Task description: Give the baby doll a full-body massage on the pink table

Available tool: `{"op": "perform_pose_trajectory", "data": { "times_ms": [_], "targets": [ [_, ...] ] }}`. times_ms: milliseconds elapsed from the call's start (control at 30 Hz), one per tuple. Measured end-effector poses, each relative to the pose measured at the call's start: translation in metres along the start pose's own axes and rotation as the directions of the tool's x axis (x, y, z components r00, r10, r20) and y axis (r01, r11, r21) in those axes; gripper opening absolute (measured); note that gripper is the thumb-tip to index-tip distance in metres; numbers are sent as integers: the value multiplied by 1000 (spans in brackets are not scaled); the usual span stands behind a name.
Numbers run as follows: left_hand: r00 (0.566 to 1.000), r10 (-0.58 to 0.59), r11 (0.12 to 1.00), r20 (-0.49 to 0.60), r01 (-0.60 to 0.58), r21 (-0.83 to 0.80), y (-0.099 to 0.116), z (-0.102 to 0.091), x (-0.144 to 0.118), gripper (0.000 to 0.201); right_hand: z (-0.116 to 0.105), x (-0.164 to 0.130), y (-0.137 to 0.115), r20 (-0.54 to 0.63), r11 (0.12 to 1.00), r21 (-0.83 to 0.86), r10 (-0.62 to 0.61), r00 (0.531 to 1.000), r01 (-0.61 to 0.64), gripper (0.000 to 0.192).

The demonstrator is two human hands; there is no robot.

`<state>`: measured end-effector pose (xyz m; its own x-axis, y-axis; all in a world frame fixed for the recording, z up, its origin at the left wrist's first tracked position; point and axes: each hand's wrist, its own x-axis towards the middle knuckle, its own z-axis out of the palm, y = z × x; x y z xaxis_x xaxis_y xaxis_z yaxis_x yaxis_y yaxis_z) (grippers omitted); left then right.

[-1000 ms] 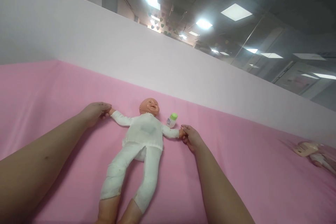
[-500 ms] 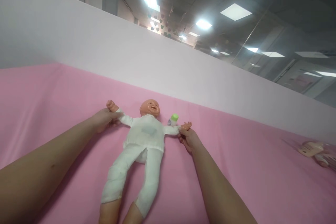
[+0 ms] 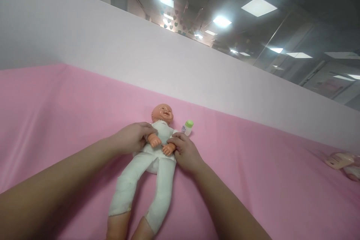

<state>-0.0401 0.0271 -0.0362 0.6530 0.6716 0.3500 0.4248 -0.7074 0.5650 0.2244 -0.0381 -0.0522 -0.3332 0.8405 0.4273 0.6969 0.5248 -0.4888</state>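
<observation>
I've got the doll (image 3: 153,165) flat on its back on the pink sheet (image 3: 253,180), head toward the white wall (image 3: 112,56), legs stretched back toward me. My left hand (image 3: 132,138) is wrapped around the doll's arm on that side, folding it in so the little fist sits on the belly. My right hand (image 3: 185,153) is doing the same on the other side, fingers closed over the sleeve, and the doll's two hands nearly meet over its middle. Both grips are closed on the doll's arms, nothing loose. A small bottle with a green cap (image 3: 188,127) stands just beside the doll's shoulder, close above my right hand. Far off at the right edge lies another doll (image 3: 341,161), partly cut off.
</observation>
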Motion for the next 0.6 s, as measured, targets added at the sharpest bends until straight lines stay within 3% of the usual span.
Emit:
{"op": "perform_pose_trajectory", "data": {
  "times_ms": [133,233,300,367,467,533,600],
  "targets": [
    [996,-74,995,-40,70,-75,-6,1,0,41,-2,-1,2,-31,997,68,50,998,-48,49],
    [951,-274,941,-146,233,-245,-18,0,-2,38,-5,1,15,-145,937,293,239,960,-189,36],
    [881,-432,851,-194,328,-411,-31,-3,-1,35,-8,2,30,-242,839,471,421,874,-274,48],
    [772,-608,682,-183,391,-617,-47,-8,0,26,-12,4,48,-292,708,634,592,751,-311,63],
    [563,-822,379,-81,435,-817,-67,-16,4,21,-21,4,75,-138,395,849,807,574,-352,47],
    [490,-871,285,-30,456,-843,-75,-20,6,20,-26,2,86,5,223,901,852,523,-371,26],
    [476,-880,251,0,464,-849,-78,-22,6,19,-28,0,92,63,175,905,847,528,-388,19]
  ]
}}
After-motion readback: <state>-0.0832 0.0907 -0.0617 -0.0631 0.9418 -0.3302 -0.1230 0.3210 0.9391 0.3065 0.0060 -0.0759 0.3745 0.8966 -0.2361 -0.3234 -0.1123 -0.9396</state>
